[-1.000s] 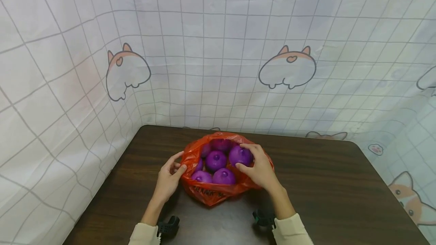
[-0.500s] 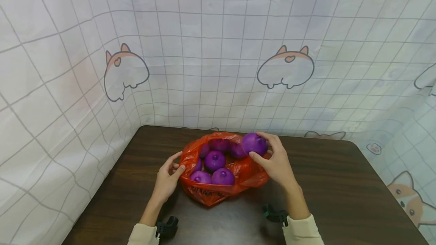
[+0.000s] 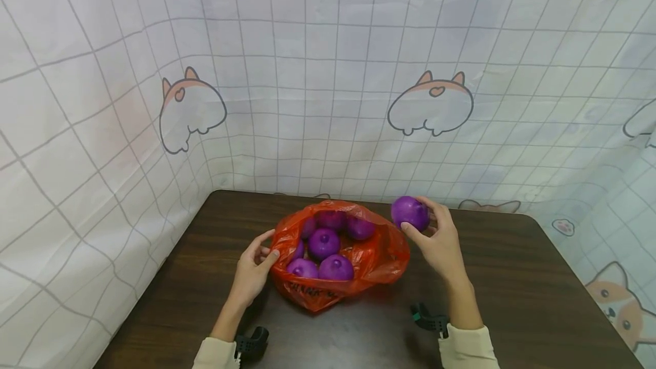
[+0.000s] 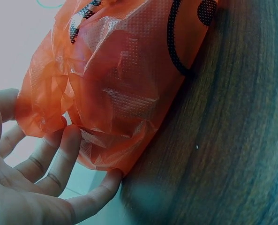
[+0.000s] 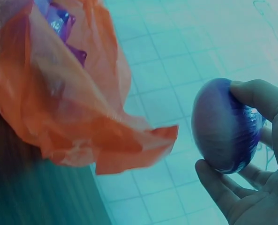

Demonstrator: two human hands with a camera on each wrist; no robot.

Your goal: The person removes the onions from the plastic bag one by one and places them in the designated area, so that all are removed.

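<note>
An orange-red plastic bag lies open-mouthed on the table, with several round purple onion-shaped balls inside, each with a small nub. At the bag's left side my left hand pinches the rim between thumb and fingers; in the left wrist view the fingers press against the crinkled plastic. To the right of the bag, my right hand grips one purple onion-shaped ball above the table. The right wrist view shows that held ball between thumb and fingers, apart from the bag.
The dark wooden table extends to both sides of the bag. Behind and at the sides hangs a white gridded cloth with corgi drawings. Dark straps with camera mounts sit at both wrists.
My right hand has lifted one purple onion-shaped ball out of the bag and carried it right, past the rim. My left hand has stayed on the bag's left side.
</note>
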